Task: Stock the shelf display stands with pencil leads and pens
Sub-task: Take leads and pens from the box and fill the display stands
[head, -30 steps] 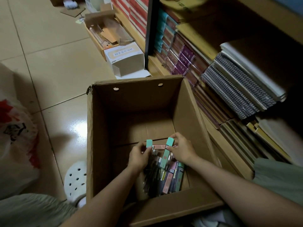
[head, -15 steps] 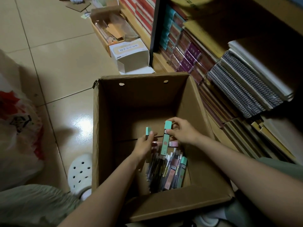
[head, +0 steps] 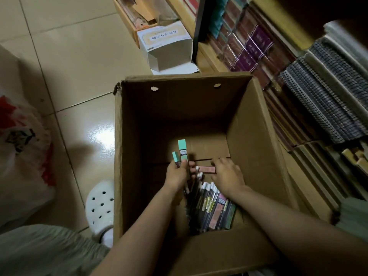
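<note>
Cardboard box [head: 256,124] on floor. Left hand [head: 177,174] grips two teal lead cases [head: 180,153]; right hand [head: 227,177] pinches pink case [head: 206,168] above pen pile [head: 210,208].

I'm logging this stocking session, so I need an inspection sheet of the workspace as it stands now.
Surface: glossy tiled floor, with a cardboard box standing open on it.
Job's things: two teal lead cases held upright; a pink case and packed pens on the box bottom.
Clutter: white carton, plastic bag, white clog.
Grippers: left hand grips the teal cases; right hand reaches onto the pink case.
Cables: nothing seen.
Surroundings: shelves of notebooks on the right.
</note>
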Tool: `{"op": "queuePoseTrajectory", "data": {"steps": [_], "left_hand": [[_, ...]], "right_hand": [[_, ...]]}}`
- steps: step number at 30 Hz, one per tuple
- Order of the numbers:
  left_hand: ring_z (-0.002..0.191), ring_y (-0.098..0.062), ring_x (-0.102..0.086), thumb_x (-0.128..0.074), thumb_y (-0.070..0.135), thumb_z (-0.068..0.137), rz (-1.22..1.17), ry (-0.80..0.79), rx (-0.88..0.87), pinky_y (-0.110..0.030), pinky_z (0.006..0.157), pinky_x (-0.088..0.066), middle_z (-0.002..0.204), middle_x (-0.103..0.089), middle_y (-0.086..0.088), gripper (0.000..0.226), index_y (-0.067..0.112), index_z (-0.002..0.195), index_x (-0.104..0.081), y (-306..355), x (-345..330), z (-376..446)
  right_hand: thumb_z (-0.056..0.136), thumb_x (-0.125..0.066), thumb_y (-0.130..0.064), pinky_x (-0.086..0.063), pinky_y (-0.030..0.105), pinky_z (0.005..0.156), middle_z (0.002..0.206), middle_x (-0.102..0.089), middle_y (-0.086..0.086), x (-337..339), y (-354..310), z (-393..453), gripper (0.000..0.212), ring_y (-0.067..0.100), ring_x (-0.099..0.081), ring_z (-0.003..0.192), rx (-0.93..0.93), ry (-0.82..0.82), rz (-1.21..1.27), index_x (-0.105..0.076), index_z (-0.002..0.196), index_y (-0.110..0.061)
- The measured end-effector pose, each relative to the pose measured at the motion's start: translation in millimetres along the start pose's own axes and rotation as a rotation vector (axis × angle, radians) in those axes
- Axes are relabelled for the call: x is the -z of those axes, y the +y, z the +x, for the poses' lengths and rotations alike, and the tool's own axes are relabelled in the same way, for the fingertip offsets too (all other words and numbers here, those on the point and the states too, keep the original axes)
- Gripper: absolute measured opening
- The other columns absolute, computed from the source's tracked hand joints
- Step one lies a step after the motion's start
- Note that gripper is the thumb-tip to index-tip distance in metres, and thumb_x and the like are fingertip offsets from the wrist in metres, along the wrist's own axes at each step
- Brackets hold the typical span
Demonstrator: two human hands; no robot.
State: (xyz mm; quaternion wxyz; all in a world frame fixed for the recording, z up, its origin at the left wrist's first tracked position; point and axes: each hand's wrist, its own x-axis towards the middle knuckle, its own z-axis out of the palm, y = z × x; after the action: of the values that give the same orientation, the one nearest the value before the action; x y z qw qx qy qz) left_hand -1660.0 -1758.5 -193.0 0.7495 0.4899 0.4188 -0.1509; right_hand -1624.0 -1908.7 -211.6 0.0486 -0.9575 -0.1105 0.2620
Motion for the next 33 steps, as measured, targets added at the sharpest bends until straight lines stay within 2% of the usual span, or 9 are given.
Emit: {"op": "queuePoseTrajectory", "data": {"steps": [5,8,12,14,16,20,26,29,33], "left_hand": [[0.071,-0.015,-0.059,-0.037,0.019,0.104,0.004,0.005,0.024,-0.032,0.074,-0.05,0.08,-0.063,-0.005,0.022,0.015,0.093,-0.056,-5.8,-0.3,-0.6],[0.075,-0.016,-0.061,-0.038,0.018,0.104,0.043,0.028,0.008,-0.034,0.075,-0.052,0.083,-0.064,-0.004,0.018,0.016,0.098,-0.054,-2.5,-1.9,-1.5],[0.099,-0.027,-0.064,-0.039,0.018,0.103,0.195,0.038,-0.035,-0.039,0.083,-0.053,0.11,-0.064,-0.014,0.021,0.013,0.12,-0.051,11.6,-5.0,-12.3],[0.087,-0.025,-0.065,-0.039,0.016,0.103,0.249,-0.027,-0.053,-0.033,0.074,-0.057,0.101,-0.065,-0.016,0.019,0.008,0.111,-0.055,26.3,-9.4,-23.4],[0.068,-0.018,-0.061,-0.037,0.013,0.104,0.346,-0.128,-0.068,-0.024,0.054,-0.053,0.085,-0.061,-0.01,0.017,0.005,0.104,-0.053,47.1,-15.5,-38.4],[0.065,-0.016,-0.058,-0.041,0.014,0.103,0.777,-0.372,-0.24,-0.024,0.056,-0.047,0.087,-0.06,-0.009,0.017,0.004,0.116,-0.045,101.8,-32.7,-72.7],[0.089,-0.027,-0.067,-0.052,0.026,0.099,1.085,-0.447,-0.545,-0.036,0.075,-0.054,0.104,-0.068,-0.013,0.023,0.013,0.118,-0.056,183.8,-73.3,-150.3],[0.076,-0.013,-0.065,-0.051,0.024,0.1,1.032,-0.551,-0.686,-0.029,0.07,-0.053,0.095,-0.068,-0.009,0.017,0.014,0.111,-0.059,206.7,-94.2,-190.3],[0.05,0.0,-0.059,-0.046,0.008,0.1,0.803,-0.74,-0.711,-0.014,0.047,-0.046,0.079,-0.06,-0.005,0.011,0.015,0.104,-0.053,223.2,-123.2,-230.1]], "right_hand": [[0.089,-0.061,-0.01,-0.032,0.038,0.103,0.142,-0.04,0.006,-10.1,-0.2,1.7,0.054,0.026,-0.037,0.129,0.025,0.014,-0.193,-0.04,0.138,-0.018],[0.086,-0.06,-0.003,-0.035,0.038,0.098,0.134,-0.041,0.008,0.9,-3.3,-1.0,0.053,0.028,-0.046,0.12,0.057,0.014,-0.204,-0.04,0.134,-0.017],[0.083,-0.056,0.009,-0.046,0.04,0.089,0.124,-0.042,0.012,35.2,-10.9,-14.4,0.044,0.031,-0.053,0.109,0.051,0.003,-0.128,-0.048,0.122,-0.009],[0.086,-0.056,0.002,-0.048,0.04,0.089,0.121,-0.049,0.013,58.1,-13.2,-24.5,0.033,0.031,-0.053,0.111,0.049,0.002,-0.076,-0.053,0.117,-0.009],[0.09,-0.059,-0.008,-0.05,0.039,0.09,0.116,-0.055,0.011,83.8,-14.9,-37.9,0.024,0.028,-0.054,0.111,0.043,0.034,-0.014,-0.056,0.114,-0.012],[0.09,-0.061,-0.012,-0.054,0.038,0.084,0.109,-0.064,0.007,153.8,-13.1,-73.2,0.021,0.025,-0.062,0.102,0.007,0.223,0.138,-0.06,0.11,-0.018],[0.086,-0.072,-0.023,-0.051,0.025,0.079,0.115,-0.066,-0.001,266.7,4.4,-148.0,0.02,0.016,-0.061,0.106,0.055,0.42,0.265,-0.068,0.106,-0.025],[0.087,-0.071,-0.026,-0.053,0.027,0.08,0.112,-0.065,-0.003,304.2,14.7,-189.8,0.027,0.014,-0.061,0.103,0.07,0.544,0.269,-0.062,0.112,-0.028],[0.078,-0.079,-0.034,-0.042,0.014,0.059,0.092,-0.062,-0.016,342.9,31.5,-237.7,0.041,-0.005,-0.058,0.077,0.035,0.738,0.337,-0.046,0.101,-0.036]]}}
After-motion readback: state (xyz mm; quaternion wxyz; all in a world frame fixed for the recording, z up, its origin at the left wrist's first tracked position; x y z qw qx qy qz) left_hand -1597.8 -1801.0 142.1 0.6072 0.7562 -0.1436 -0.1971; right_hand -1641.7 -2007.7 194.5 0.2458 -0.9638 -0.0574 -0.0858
